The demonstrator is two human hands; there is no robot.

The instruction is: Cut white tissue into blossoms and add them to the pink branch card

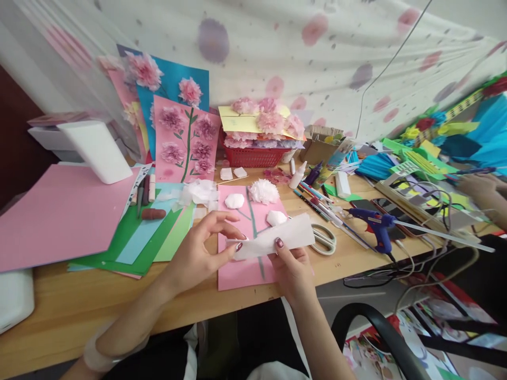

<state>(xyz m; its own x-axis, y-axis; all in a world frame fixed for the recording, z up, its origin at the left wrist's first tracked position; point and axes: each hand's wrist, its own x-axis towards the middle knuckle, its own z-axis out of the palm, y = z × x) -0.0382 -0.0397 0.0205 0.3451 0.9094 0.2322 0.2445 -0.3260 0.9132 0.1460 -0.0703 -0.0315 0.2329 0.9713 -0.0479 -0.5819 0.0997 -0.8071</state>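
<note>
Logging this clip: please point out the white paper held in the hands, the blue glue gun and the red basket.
White paper (pixel 293 233): head view, on its broad upper face.
Blue glue gun (pixel 376 221): head view, on its body.
Red basket (pixel 255 158): head view, on its front wall.

Wooden table (pixel 99 311) spans frame. Lying on it: coloured paper stack (pixel 154 240) middle left, pink sheet (pixel 233 274) centre, red basket (pixel 255 157) upper centre, blue glue gun (pixel 379 227) right.

White paper strip (pixel 293 232), seemingly folded, held slanting in both hands (pixel 206 250).
</note>
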